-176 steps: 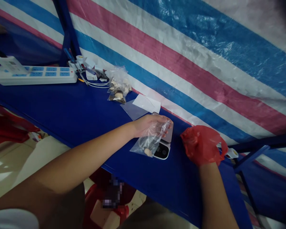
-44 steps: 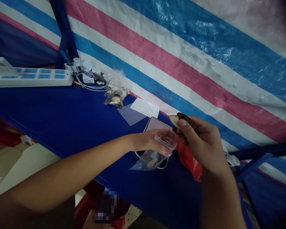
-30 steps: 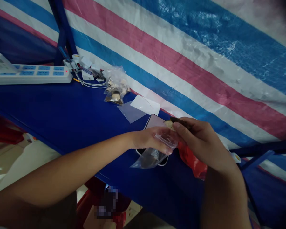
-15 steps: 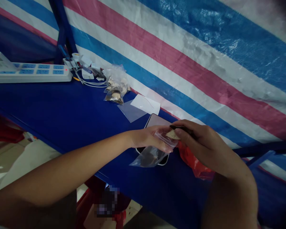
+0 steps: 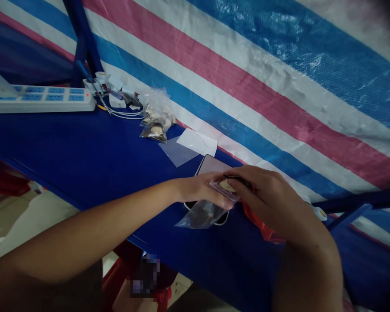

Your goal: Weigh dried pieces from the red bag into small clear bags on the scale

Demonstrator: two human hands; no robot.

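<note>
Right hand (image 5: 268, 188) — slice (image 5: 226, 185) at mouth of bag (image 5: 202, 215)

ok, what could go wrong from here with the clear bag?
The pale piece could snag on the clear bag: it's at the bag's mouth, pinched in the right grip. The bag might slip: only the left grip appears to hold it, near the mouth. If dropped, the piece might hit the flat device close by.

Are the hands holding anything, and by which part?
The left hand holds a clear bag by its open top. The right hand pinches a pale, dark-edged piece by one end, the other end at the bag's mouth.
</note>
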